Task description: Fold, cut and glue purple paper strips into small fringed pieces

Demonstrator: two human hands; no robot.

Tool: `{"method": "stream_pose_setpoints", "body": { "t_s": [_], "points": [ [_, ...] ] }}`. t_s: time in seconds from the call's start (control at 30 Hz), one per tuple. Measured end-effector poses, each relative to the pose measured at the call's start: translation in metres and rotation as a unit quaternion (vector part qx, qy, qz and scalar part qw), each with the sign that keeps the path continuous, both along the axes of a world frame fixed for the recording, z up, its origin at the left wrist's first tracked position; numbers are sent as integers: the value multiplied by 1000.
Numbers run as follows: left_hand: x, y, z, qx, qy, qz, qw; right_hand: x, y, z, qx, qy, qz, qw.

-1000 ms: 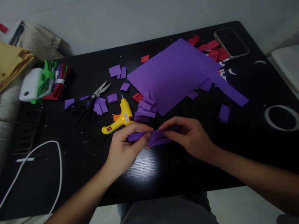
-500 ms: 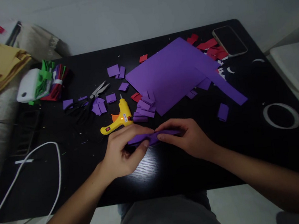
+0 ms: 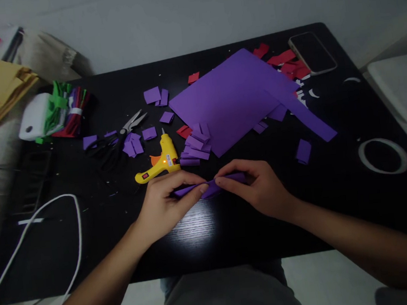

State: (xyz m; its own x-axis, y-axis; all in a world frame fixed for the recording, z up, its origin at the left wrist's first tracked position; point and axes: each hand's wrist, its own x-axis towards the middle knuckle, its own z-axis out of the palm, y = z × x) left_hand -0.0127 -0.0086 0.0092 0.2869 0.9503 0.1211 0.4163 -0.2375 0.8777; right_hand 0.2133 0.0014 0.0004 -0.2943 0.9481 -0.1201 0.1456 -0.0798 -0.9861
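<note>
Both hands pinch one folded purple paper strip [image 3: 212, 189] just above the black table. My left hand [image 3: 167, 201] grips its left part between thumb and fingers. My right hand [image 3: 259, 185] has closed on its right part, the fingertips close to those of the left. Parts of the strip are hidden behind the fingers. Beyond my left hand lies a yellow glue gun [image 3: 161, 160] with a small orange light on. Several small folded purple pieces [image 3: 193, 144] are heaped beside it. Behind them rests a large purple sheet [image 3: 232, 99], a long purple strip [image 3: 312, 120] over its right side.
Black-handled scissors [image 3: 124, 133] lie open among purple pieces at left. Bundled coloured pipe cleaners [image 3: 61, 111] are at the back left, a white cable [image 3: 78, 222] in front. Red scraps [image 3: 288, 63], a phone [image 3: 312, 53] and a white ring [image 3: 384, 156] are on the right.
The fingers have shifted slightly along the purple strip, and the left thumb now lies straighter on it. Both hands still hold it. The whole view has moved a little.
</note>
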Motion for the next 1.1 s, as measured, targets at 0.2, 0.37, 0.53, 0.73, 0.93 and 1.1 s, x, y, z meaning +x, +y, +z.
{"method": "stream_pose_setpoints", "body": {
  "t_s": [0.2,0.37,0.53,0.73,0.93,1.1],
  "points": [
    [-1,2,4,-68,-54,23,996,3,5,0,-27,25,-19,999],
    [-3,4,5,-93,-57,41,993,5,10,1,-39,50,-51,997],
    [-2,5,4,-121,-68,15,990,7,12,-1,-77,76,-89,990],
    [6,2,1,-142,-120,72,980,5,12,-8,-158,248,-54,954],
    [15,-4,-3,-191,-187,88,959,-3,3,-12,-177,178,38,967],
    [16,-6,-6,-214,-181,69,957,-2,2,-14,-168,149,-20,974]
  ]
}}
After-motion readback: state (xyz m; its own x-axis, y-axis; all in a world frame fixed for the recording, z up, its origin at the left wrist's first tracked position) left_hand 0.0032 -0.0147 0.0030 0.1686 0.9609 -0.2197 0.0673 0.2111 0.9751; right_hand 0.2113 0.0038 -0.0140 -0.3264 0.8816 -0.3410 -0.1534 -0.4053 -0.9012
